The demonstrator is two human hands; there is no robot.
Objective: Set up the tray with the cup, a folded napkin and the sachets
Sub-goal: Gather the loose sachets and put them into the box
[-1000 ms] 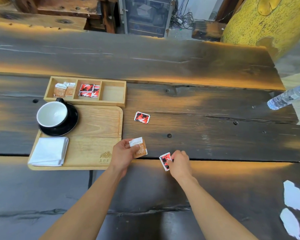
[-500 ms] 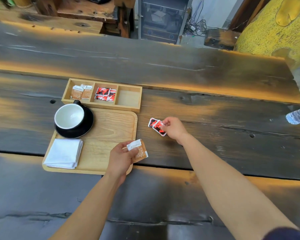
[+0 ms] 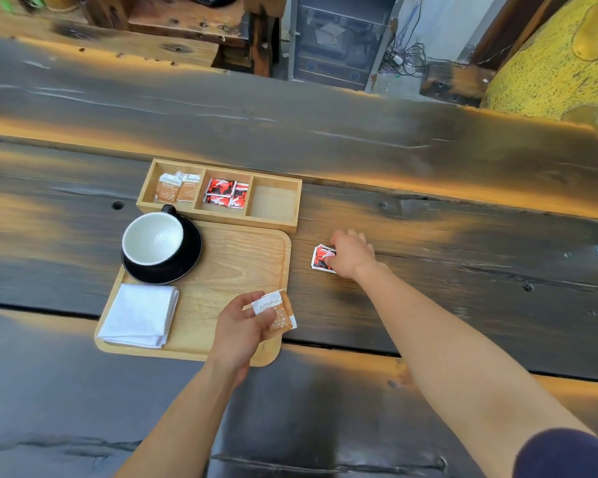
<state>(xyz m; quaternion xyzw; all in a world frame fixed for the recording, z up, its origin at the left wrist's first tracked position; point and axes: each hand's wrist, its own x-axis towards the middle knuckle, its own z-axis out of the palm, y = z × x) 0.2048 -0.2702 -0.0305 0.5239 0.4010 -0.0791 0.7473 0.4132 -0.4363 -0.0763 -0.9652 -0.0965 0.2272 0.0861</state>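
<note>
1. Head view, what looks done: the white cup (image 3: 152, 239) sits on its black saucer (image 3: 182, 267) at the far left corner of the wooden tray (image 3: 242, 257). The folded napkin (image 3: 139, 314) lies flat on the tray's near left corner, just in front of the saucer. I judge both steps complete.

2. Head view, the sachets already sorted: the divided wooden box (image 3: 273, 205) stands on the tabletop (image 3: 428, 208), touching the tray's far edge. Its left compartment holds brown sachets (image 3: 176, 188), the middle one holds red sachets (image 3: 225, 194), and the right one is bare.

3. Head view, the left hand (image 3: 239, 329): its fingers are closed on one brown sachet in hand (image 3: 277, 312), held just above the tray's near right corner. It is not yet put down.

4. Head view, the right hand (image 3: 353, 253): it reaches onto the tabletop just right of the tray, with fingers pinched on what looks like two loose red sachets (image 3: 321, 258). Whether they are lifted or resting on the wood I cannot tell.

5. What is left, as I judge it: only the sachets in the two hands want placing, brown to the left compartment and red to the middle one. The task is near its end.
</note>
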